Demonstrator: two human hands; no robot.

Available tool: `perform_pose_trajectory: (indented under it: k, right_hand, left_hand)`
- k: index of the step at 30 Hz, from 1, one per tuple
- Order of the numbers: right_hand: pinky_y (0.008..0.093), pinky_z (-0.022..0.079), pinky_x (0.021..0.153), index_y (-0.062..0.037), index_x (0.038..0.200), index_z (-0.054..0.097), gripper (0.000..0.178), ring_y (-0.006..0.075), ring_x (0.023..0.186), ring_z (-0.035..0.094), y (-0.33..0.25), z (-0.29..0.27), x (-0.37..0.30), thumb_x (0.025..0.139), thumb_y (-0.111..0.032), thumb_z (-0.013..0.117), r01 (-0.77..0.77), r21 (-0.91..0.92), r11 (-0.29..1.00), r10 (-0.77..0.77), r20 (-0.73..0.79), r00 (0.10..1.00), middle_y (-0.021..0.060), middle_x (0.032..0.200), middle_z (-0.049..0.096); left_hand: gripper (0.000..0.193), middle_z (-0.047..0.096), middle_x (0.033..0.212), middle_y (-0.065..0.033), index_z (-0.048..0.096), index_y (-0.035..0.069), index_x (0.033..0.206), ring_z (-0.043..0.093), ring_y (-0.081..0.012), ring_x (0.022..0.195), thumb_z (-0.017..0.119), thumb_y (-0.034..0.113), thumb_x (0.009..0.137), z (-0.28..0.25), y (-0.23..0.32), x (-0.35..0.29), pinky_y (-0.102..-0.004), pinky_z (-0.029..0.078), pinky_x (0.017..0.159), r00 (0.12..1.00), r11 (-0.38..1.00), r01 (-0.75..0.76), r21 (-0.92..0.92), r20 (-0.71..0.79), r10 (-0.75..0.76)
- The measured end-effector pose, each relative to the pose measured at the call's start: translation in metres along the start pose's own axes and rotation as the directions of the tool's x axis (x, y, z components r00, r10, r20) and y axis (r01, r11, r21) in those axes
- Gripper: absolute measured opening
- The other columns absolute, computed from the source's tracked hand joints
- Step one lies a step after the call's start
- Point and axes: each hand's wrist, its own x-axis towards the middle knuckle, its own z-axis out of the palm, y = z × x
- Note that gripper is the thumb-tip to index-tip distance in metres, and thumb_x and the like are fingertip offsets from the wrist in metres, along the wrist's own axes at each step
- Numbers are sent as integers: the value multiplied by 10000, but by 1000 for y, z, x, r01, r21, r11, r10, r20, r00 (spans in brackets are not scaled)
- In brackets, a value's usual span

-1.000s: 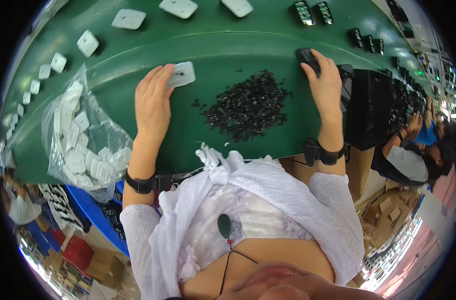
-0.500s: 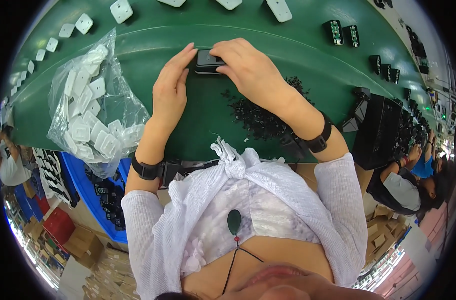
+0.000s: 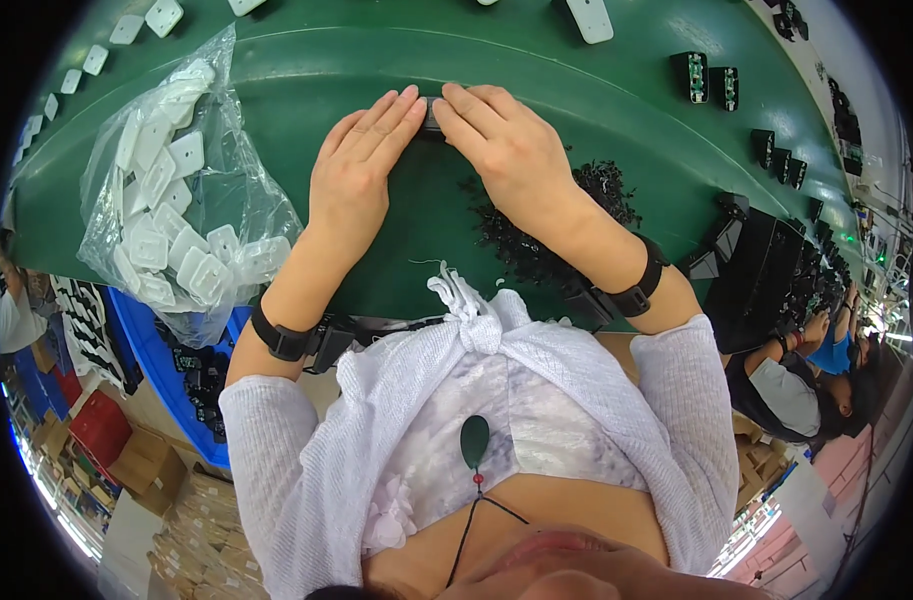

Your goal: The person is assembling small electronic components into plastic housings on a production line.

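Both hands have moved inward: half a second earlier most of the black casing (image 3: pixel 431 116) showed between them, and now only a narrow strip of it is exposed. One second earlier the casing was in the right hand (image 3: pixel 508 145) over on the right side, beyond the pile of small black parts (image 3: pixel 610 190). For the work in hand, this means that both hands are now on a single piece.

Condition of hands: the left hand (image 3: pixel 358 172) has its fingers straight and together, tips at the casing's left end; the right hand's fingers lie over the right end. Thumbs are not clearly visible. Whether either hand grips or presses cannot be told.

Location of casing: on or just above the green tabletop (image 3: pixel 406 225), ahead of the person and beyond the pile, which is partly covered by the right forearm. One white plate under the left hand a second ago is not seen there now; a clear bag (image 3: pixel 278 208) of white plates (image 3: pixel 171 222) lies to the left.
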Motion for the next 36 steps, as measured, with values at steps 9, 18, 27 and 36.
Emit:
perform_pose_trajectory:
  k: [9, 18, 27, 36]
  right_hand:
    - [260, 484, 867, -12, 1136, 619, 319, 115, 986, 606, 40, -14, 25, 851, -134, 697, -580, 692, 429, 377, 446, 812, 89, 1012, 676]
    - [298, 450, 948, -26, 1270, 545, 441, 150, 1085, 563, 24, -39, -11, 869, -143, 684, -452, 865, 218, 402, 342, 849, 83, 1193, 593]
    - [310, 472, 893, -22, 1189, 597, 402, 189, 1002, 603, 47, -65, -20, 808, -84, 707, -241, 682, 690, 324, 6, 946, 94, 1105, 637]
    - [324, 493, 856, -31, 1156, 558, 347, 233, 947, 632, 162, -76, -20, 821, -17, 646, -447, 338, 828, 392, 219, 893, 107, 1079, 650]
  left_hand:
    - [432, 656, 1062, -124, 592, -8, 1163, 628, -242, 958, 706, 137, 772, 9, 1, 28, -338, 486, 823, 996, 997, 47, 57, -76, -43]
    - [320, 686, 865, -88, 611, -62, 1051, 655, -124, 788, 666, 216, 900, -7, 47, 25, -243, 503, 716, 762, 291, 608, -739, 439, -477]
    - [307, 678, 977, -79, 601, -29, 1111, 635, -119, 841, 647, 197, 909, 9, 61, 32, -241, 496, 742, 842, 352, 508, -786, 368, -394]
    - [245, 654, 1062, -58, 612, 23, 1135, 625, -126, 869, 618, 115, 908, -8, 39, 1, -250, 497, 755, 841, 407, 501, -764, 318, -437]
